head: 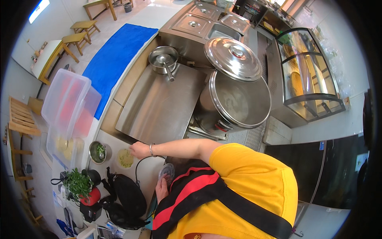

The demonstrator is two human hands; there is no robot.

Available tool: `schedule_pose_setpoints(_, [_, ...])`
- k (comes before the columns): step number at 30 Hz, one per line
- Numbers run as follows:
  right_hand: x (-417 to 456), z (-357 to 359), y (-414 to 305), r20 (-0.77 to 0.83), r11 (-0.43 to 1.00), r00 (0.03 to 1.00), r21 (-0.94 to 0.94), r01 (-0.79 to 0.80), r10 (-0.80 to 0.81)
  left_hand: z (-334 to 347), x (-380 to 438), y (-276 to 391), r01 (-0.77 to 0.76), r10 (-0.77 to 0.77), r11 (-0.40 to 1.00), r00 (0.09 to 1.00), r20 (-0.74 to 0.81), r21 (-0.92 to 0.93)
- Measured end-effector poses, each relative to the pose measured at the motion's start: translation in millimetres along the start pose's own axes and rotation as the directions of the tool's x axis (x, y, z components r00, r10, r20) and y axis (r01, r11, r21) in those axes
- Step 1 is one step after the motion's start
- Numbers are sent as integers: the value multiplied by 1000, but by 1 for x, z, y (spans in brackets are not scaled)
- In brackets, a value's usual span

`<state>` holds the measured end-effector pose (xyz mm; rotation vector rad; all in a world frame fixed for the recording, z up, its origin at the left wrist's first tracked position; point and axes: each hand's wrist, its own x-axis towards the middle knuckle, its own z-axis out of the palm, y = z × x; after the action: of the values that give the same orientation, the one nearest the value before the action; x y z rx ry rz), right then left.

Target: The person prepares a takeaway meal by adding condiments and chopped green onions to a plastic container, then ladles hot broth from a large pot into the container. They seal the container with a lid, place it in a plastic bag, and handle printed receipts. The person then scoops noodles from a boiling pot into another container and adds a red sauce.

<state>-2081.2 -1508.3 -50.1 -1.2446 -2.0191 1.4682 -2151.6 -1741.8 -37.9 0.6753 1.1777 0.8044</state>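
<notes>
My right hand point(140, 150), with a metal bracelet on its wrist, reaches over the white counter point(150, 170). Its fingertips are at the rim of a round plastic bowl point(125, 159) of pale liquid with chopped greens on top. Whether the fingers grip the rim or only rest beside it, I cannot tell. Close to my apron, my left hand point(162, 188) holds a clear round plastic lid point(166, 171). Left of the bowl stands a small steel pot point(98, 153) containing chopped greens and a spoon.
A large steel stockpot point(238, 104) stands partly covered by its tilted lid point(234, 58). A ladle point(167, 68) rests in a steel pan point(155, 61). Translucent plastic boxes point(68, 104) line the counter's outer edge. Nearby are a potted plant point(77, 183), a black bag point(128, 194) and a black cable point(138, 170).
</notes>
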Motion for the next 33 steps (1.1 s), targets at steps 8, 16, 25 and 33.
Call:
schedule_pose_setpoints(8, [-85, -287, 38, -542, 954, 825, -300, -9, -163, 52, 26, 32, -110, 108, 977, 994, 25, 184])
schedule_pose_setpoints(16, [-217, -575, 172, -927, 552, 218, -15, -834, 304, 126, 49, 48, -129, 129, 969, 992, 11, 209])
schedule_pose_setpoints(25, [-236, -607, 205, -842, 388, 266, -74, -919, 469, 160, 58, 42, -138, 141, 965, 990, 4, 222])
schedule_pose_setpoints(33, [-236, -620, 233, -807, 492, 498, -309, -814, 317, 191, 50, 63, -153, 160, 949, 987, -4, 277])
